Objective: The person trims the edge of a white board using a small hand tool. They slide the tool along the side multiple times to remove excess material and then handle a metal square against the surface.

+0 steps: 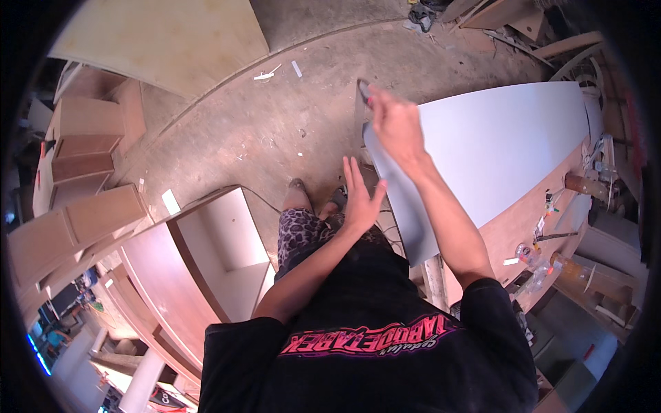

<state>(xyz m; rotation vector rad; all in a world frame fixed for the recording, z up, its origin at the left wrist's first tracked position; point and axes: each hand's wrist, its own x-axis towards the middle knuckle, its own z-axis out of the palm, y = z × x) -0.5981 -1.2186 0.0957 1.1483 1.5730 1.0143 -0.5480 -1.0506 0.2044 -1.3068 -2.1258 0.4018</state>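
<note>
- The big white sheet lies under the right forearm and spreads out to the right of it, with its near edge bending down between the two hands
- The right hand is curled tight, pinching a small dark tool that is too blurry to name, by the sheet's far left corner
- The left hand is spread wide, holding nothing, just beside the bent edge
- This looks like working on the sheet's edge; the next move seems to need a steady sheet and a careful right hand
- A wooden board sits under the sheet, right of both hands
- An open cabinet box stands left of the left hand
</note>
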